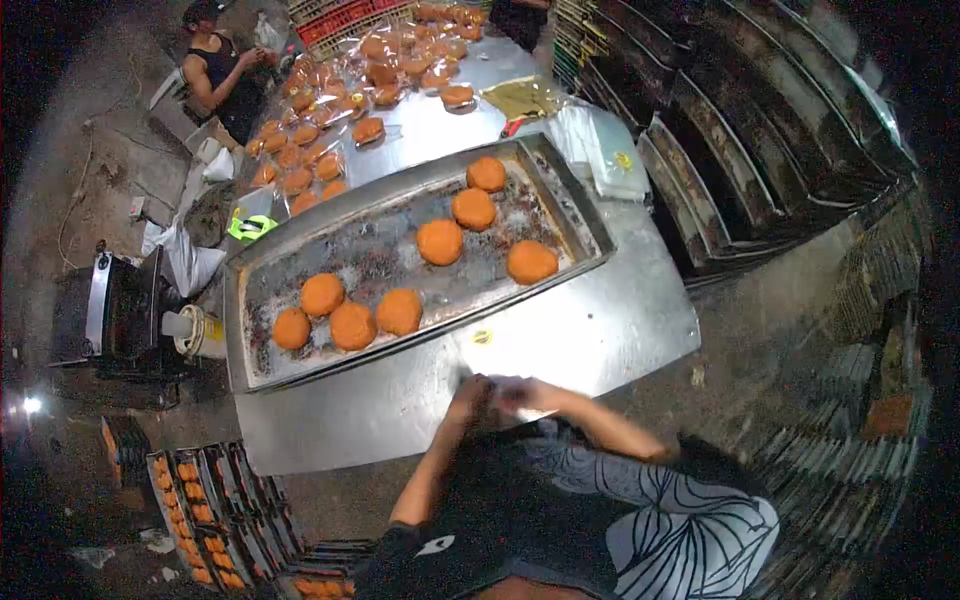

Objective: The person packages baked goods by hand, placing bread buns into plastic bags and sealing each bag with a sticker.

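Close to my body, at the near edge of the metal table, my left hand (472, 396) and my right hand (540, 396) are close together, fingers bent and smeared by motion. Between them is something pale and shiny that looks like a clear plastic bag (508, 384). A round yellow mark (482, 337) shows just beyond my hands, like the label on the stacked bags. Further off lies a large metal tray (390, 290) with several round orange-brown buns, among them a bun (353, 327) at its near side and a bun (532, 262) toward the right.
A stack of clear bags (612, 160) lies past the tray's right corner. Many bagged buns (380, 75) cover the far table. Another person (225, 75) sits at the far left. Dark stacked trays (740, 130) stand right; racks of buns (205, 510) stand lower left.
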Demonstrator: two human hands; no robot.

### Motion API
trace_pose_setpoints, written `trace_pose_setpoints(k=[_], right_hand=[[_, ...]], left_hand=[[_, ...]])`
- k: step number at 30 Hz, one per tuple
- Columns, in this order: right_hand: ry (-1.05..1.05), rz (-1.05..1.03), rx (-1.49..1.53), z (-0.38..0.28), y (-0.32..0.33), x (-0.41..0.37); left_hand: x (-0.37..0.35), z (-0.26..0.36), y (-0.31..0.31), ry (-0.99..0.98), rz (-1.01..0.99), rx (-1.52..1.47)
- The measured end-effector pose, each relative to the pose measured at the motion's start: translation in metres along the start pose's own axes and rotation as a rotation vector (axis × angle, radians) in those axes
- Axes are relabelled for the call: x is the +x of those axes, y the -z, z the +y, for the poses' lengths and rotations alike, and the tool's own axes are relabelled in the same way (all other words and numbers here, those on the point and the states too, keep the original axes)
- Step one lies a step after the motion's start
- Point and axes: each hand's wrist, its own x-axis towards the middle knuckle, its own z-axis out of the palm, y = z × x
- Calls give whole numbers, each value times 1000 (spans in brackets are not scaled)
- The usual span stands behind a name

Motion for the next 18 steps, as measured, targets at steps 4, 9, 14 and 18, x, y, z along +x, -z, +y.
trace_pose_setpoints(k=[4, 9, 14, 18], right_hand=[[-83, -113, 96, 18, -18, -47], [-30, 168, 29, 25, -31, -59], [-323, 264, 5, 13, -17, -35], [-321, 533, -134, 0, -23, -43]], left_hand=[[50, -82, 22, -272, 114, 684], [16, 7, -9, -516, 19, 1036], [-1, 24, -43, -286, 6, 549], [-11, 34, -44, -332, 8, 671]])
